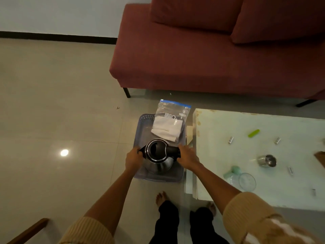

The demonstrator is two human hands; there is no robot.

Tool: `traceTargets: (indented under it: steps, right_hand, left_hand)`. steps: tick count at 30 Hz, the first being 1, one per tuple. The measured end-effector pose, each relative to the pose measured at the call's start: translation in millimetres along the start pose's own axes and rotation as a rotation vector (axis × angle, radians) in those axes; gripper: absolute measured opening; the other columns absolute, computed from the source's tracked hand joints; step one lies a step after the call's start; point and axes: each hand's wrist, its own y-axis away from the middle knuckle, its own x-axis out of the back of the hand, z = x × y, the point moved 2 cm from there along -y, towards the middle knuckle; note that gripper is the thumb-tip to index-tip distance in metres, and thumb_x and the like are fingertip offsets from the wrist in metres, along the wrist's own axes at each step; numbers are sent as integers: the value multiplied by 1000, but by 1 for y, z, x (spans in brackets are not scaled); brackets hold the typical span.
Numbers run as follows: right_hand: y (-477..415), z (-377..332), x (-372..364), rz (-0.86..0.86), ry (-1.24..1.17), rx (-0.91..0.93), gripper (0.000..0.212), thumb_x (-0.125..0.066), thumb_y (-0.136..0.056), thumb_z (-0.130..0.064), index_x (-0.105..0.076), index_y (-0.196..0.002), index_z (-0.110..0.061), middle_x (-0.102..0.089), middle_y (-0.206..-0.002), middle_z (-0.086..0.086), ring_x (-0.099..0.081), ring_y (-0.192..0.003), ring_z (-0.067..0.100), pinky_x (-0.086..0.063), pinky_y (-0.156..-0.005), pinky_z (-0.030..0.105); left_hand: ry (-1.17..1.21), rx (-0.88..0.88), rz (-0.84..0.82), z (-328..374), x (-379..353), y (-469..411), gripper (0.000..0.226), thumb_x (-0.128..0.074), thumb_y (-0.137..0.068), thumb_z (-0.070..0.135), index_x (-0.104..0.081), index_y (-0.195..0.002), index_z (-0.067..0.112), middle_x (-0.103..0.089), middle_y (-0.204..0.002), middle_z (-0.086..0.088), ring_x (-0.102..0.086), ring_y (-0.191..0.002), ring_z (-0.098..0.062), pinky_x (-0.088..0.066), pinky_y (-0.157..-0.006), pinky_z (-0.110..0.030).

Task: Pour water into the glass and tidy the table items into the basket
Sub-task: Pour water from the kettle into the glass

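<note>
Glossy pale floor (52, 103) on the left, wide and open, marked by one round lamp glare. Matte red sofa (211, 59) across the top, plump cushions on thin dark legs, with a strip of tile between it and the table. Smooth pale table (228, 124) on the right, square-cornered, stained along its left edge, just beside the basket. Bluish plastic basket (142, 127) on the floor, rectangular, perforated at the far wall. Clear zip bag (173, 110) with a blue seal, holding folded white cloth, leaning over the basket's far rim. Steel kettle (159, 164), rounded, black-lidded, upright in the basket's near half. Left hand (132, 160) curled around the kettle's black spout side; right hand (188, 156) wrapped around its black handle. Clear round glass (247, 181) near the table's front edge. Shiny steel cup (267, 161) on its side further in. Small green stick (253, 133) beyond, well apart.
</note>
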Motion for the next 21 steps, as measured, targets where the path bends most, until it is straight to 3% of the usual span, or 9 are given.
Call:
traceTargets:
  steps: [8,12,17,21]
  right_hand:
    - [3,2,27,2,13,66,42,-62,-82,-14,-51,-123,-16,-60,-121,12,-57,-110,29,-48,-92,38]
    - [24,14,46,8,-145,102,39,-63,-80,-12,-54,-118,-11,-61,-116,12,-58,-106,28,-46,-83,33]
    - [60,45,75,36,-364,118,34,-67,-75,-6,-57,-107,-2,-63,-101,17,-60,-91,27,-43,-71,24]
    - [97,86,101,86,-475,121,26,-70,-66,-12,-60,-89,-8,-57,-78,4,-54,-75,19,-39,-57,17]
  left_hand:
    - [2,-77,82,16,7,10,24,-44,-87,1,-67,-92,-2,-67,-88,-21,-56,-75,-27,-33,-64,-27]
    - [19,-206,164,40,16,29,25,-46,-88,1,-69,-97,0,-69,-87,-21,-53,-74,-22,-33,-66,-26]
    - [50,-364,169,81,17,52,27,-47,-88,2,-70,-102,5,-68,-76,-14,-62,-70,-26,-41,-64,-28]
    - [39,-448,118,124,-5,82,26,-46,-89,0,-70,-100,3,-59,-66,-3,-51,-56,-7,-39,-55,-9]
